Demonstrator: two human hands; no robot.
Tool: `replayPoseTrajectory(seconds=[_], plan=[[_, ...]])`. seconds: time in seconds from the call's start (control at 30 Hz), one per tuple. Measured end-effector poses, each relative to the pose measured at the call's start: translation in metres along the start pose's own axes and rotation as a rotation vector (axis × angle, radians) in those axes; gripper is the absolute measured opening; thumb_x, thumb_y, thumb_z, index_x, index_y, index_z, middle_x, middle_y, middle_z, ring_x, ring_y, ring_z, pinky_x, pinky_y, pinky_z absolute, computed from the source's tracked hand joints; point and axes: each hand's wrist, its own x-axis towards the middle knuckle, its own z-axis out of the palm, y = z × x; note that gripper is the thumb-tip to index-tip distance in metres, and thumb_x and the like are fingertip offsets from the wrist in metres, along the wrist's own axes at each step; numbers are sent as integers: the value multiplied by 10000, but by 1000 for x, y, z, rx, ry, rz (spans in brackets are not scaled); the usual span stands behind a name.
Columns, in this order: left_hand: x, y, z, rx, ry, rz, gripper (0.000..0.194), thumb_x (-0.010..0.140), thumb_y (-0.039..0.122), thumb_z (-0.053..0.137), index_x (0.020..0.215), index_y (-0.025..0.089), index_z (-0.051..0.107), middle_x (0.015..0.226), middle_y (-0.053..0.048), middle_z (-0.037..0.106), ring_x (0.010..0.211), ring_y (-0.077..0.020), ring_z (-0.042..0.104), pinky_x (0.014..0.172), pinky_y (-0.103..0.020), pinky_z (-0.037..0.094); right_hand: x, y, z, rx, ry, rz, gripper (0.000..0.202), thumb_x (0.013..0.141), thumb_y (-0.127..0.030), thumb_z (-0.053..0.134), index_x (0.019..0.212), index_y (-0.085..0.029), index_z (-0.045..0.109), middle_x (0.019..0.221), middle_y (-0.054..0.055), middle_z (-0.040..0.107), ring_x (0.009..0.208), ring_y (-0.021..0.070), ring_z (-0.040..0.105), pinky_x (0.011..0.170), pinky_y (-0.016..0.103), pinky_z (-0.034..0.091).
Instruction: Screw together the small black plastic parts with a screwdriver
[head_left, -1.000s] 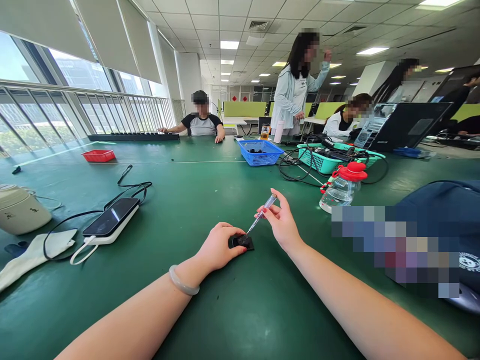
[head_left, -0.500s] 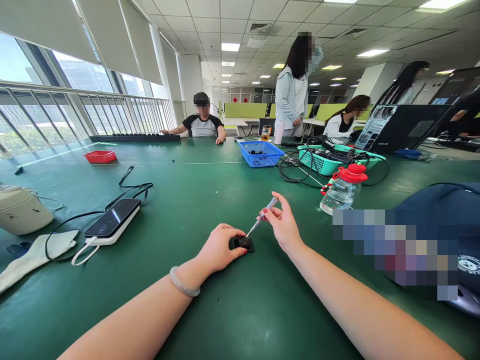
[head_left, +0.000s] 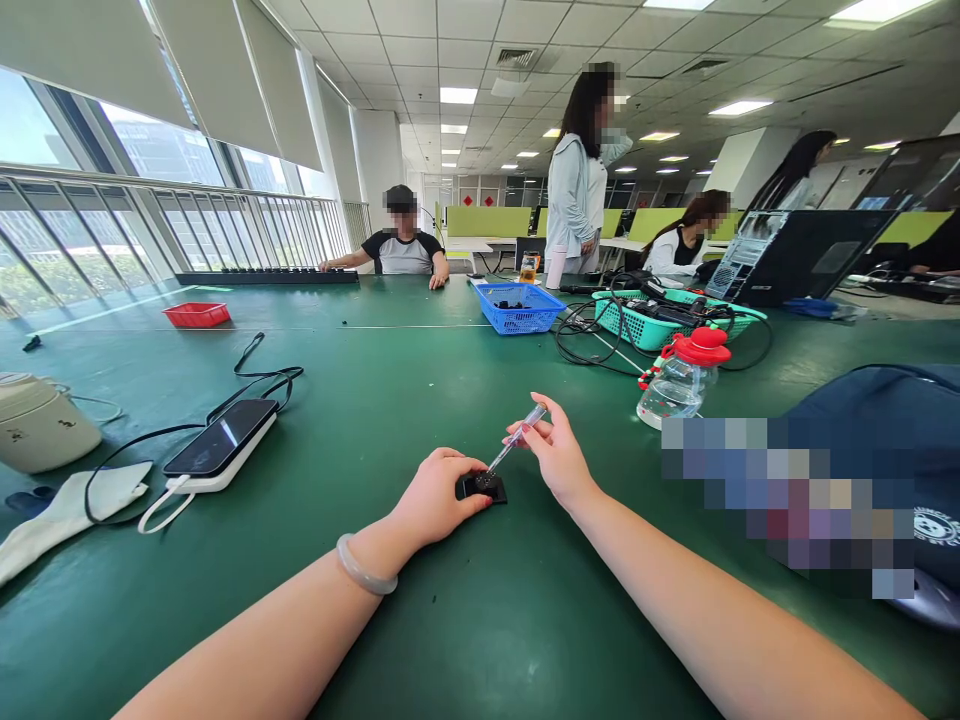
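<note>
My left hand (head_left: pixel 444 492) grips a small black part (head_left: pixel 491 490) between thumb and fingers and holds it down on the green table (head_left: pixel 360 400). The part is low and dark; its finer details are too small to make out. Closed around a slim clear-handled screwdriver (head_left: pixel 514 440) is my right hand (head_left: pixel 559 455), with the index finger on the handle's end. The screwdriver leans to the right, and its tip meets the top of the black part beside my left fingers.
To the left lie a phone on a white power bank (head_left: pixel 221 445), cables and a white glove (head_left: pixel 67 520). Farther back are a red tray (head_left: pixel 196 315), a blue basket (head_left: pixel 517 318) and a teal basket (head_left: pixel 637 325). A red-capped bottle (head_left: pixel 679 385) and dark bag (head_left: pixel 870 420) stand right.
My right hand has shifted slightly left and down with the screwdriver, which now leans a little more. The left hand stays on the black part.
</note>
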Motion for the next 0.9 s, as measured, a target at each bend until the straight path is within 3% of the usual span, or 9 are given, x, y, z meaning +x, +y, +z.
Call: replayPoseTrajectory(seconds=[0.37, 0.67, 0.9], plan=[[-1, 3, -1, 13, -12, -21, 340, 786, 298, 748, 1123, 252, 734, 1119, -56, 728, 1176, -273, 574, 1049, -418, 468, 3, 3, -1, 81, 54, 132, 524, 765, -383, 709, 1214, -265, 466, 765, -37, 732, 739, 195, 729, 906, 484, 561], [-1, 2, -1, 5, -10, -3, 337, 776, 277, 756, 1112, 254, 736, 1108, -57, 733, 1189, -279, 566, 1055, -430, 460, 4, 0, 0, 79, 63, 117, 602, 668, -508, 800, 1126, -260, 498, 686, -59, 696, 668, 175, 695, 793, 402, 570], [-1, 3, -1, 11, 4, 3, 333, 776, 265, 754, 1109, 264, 731, 1101, -49, 733, 1170, -274, 579, 1046, -430, 469, 4, 0, 0, 53, 82, 134, 514, 667, -510, 795, 1014, -249, 521, 661, -60, 675, 616, 162, 671, 722, 365, 556]])
